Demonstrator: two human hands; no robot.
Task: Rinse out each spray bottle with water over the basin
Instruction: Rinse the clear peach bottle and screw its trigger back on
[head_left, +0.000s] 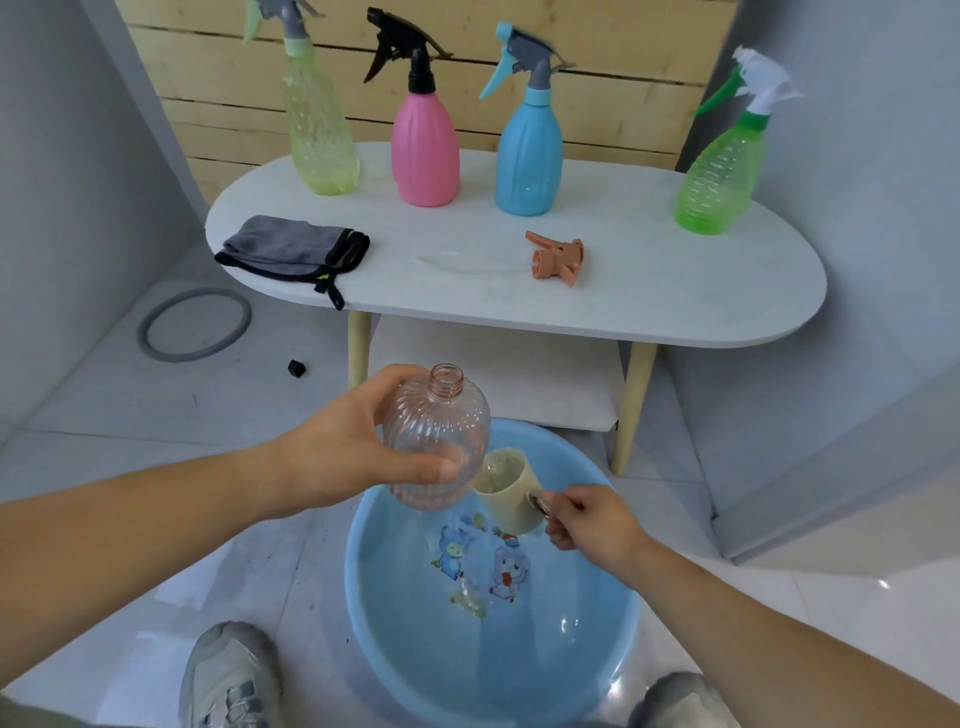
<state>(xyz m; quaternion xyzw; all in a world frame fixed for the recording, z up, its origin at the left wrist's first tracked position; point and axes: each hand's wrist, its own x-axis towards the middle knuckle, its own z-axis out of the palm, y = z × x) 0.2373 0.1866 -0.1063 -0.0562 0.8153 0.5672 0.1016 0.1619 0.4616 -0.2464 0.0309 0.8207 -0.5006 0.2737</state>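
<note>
My left hand (343, 447) grips a clear pinkish ribbed bottle (441, 431), upright and uncapped, above the far rim of the blue basin (395, 613). My right hand (592, 525) holds a cream cup (506, 488) by its handle, low inside the basin, just right of the bottle. The bottle's orange spray head (556, 255) lies on the white table (675, 291). Along the table's back stand a yellow-green bottle (322, 130), a pink bottle (425, 150), a blue bottle (529, 156) and a green bottle (719, 171), each with its sprayer on.
A folded grey cloth (291, 247) lies on the table's left end. A grey ring (195, 325) and a small black cap (296, 368) lie on the tiled floor at left. My two shoes (228, 675) flank the basin's near rim. Walls close in at both sides.
</note>
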